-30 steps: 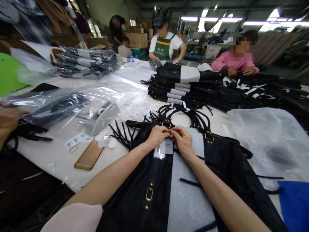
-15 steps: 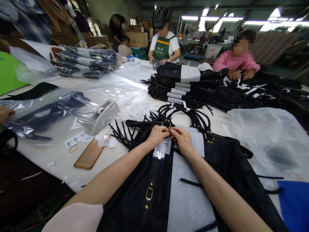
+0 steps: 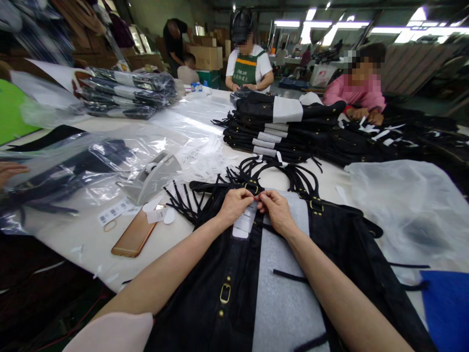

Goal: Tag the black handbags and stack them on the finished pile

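A black bag (image 3: pixel 234 264) with brass buckles lies in front of me, a grey sheet (image 3: pixel 282 288) across its middle. Near its top buckle (image 3: pixel 251 187), my left hand (image 3: pixel 237 204) and my right hand (image 3: pixel 273 208) meet, each with thumb and forefinger pinched at the top of white tags (image 3: pixel 243 222). What sits between the fingertips is too small to make out; it may be the tags' string. The tags hang over the bag below my left hand. Black cord handles (image 3: pixel 293 171) curve up behind the hands.
A phone (image 3: pixel 135 233), a tape dispenser (image 3: pixel 152 176) and loose labels (image 3: pixel 114 211) lie left. Stacked black bags (image 3: pixel 264 129) stand behind. Clear plastic (image 3: pixel 406 210) and a blue sheet (image 3: pixel 447 308) are right. A person's hand (image 3: pixel 10 172) shows at the left edge; others work across the table.
The tags have turned and hang at a different angle below my pinched fingers. At the left, the other person's hand and the clear plastic have shifted.
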